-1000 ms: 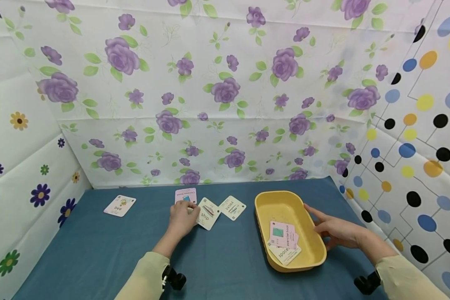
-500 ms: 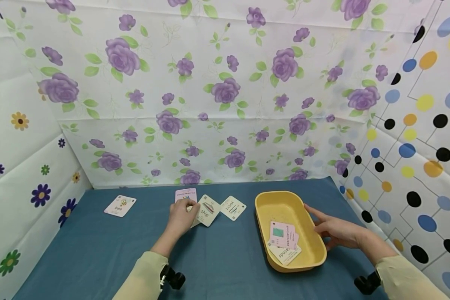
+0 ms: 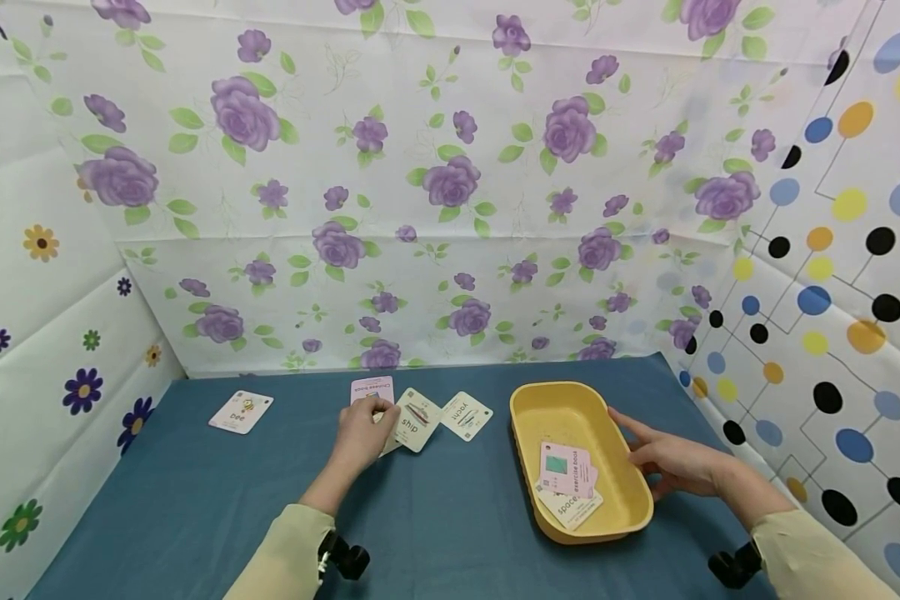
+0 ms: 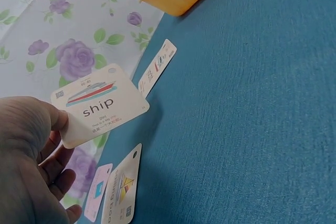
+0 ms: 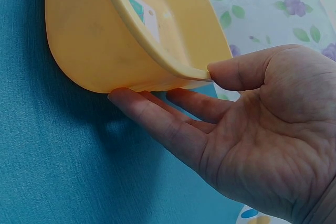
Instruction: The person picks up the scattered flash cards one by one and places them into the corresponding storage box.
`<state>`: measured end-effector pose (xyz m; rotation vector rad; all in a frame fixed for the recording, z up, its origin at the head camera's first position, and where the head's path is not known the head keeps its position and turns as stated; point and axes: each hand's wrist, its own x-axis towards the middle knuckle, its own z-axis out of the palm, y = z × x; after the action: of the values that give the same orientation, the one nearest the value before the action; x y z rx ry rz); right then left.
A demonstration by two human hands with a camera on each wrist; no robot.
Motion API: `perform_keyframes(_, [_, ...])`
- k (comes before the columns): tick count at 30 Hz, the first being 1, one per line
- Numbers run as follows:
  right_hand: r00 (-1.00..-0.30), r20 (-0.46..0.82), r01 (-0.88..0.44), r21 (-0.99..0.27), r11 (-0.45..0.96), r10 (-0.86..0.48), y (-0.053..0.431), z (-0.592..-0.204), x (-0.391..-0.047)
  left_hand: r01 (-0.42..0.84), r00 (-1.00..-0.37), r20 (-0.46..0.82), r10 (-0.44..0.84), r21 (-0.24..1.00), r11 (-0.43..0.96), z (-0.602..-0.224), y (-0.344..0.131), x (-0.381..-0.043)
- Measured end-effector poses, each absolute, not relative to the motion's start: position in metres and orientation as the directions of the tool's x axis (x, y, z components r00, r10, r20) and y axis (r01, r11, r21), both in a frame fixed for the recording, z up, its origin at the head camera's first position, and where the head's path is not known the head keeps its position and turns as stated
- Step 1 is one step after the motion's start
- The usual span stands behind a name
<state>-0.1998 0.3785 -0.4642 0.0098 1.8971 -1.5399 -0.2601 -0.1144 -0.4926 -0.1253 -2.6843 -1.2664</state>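
My left hand pinches the corner of a white "ship" flashcard between thumb and fingers. In the left wrist view the card is raised off the blue cloth. Below it lie a sailboat card and a pink "Chinese book" card, partly covered by the hand in the head view. A "yacht" card is just right of the ship card. My right hand holds the yellow plastic basin on its right side, thumb at the rim and fingers against the outside, lower down.
Inside the basin rest a pink "exercise book" card and a white "space" card, overlapping. A "bee" card lies alone at the left. Flowered sheets rise behind the blue cloth, and a dotted sheet stands at the right.
The ship card has shifted slightly up in my left hand's grip, baring the edge of the card beneath. My right hand and the basin have stayed still.
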Motion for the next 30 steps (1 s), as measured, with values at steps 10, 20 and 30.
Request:
perform_keyframes(10, [-0.767, -0.501, 0.411, -0.863, 0.292, -0.402, 0.378, -0.464, -0.200, 0.121, -0.989, 0.149, 0.004, 0.787, 0.605, -0.488, -0.114, -0.258])
perform_keyframes(20, [-0.767, -0.506, 0.421, -0.861, 0.286, -0.393, 0.378, -0.464, -0.200, 0.123, -0.990, 0.141, 0.011, 0.822, 0.556, -0.479, -0.112, -0.254])
perform_keyframes(30, [-0.767, -0.506, 0.417, -0.861, 0.291, -0.395, 0.378, -0.464, -0.200, 0.146, -0.987, 0.162, 0.019, 0.828, 0.541, -0.468, -0.111, -0.252])
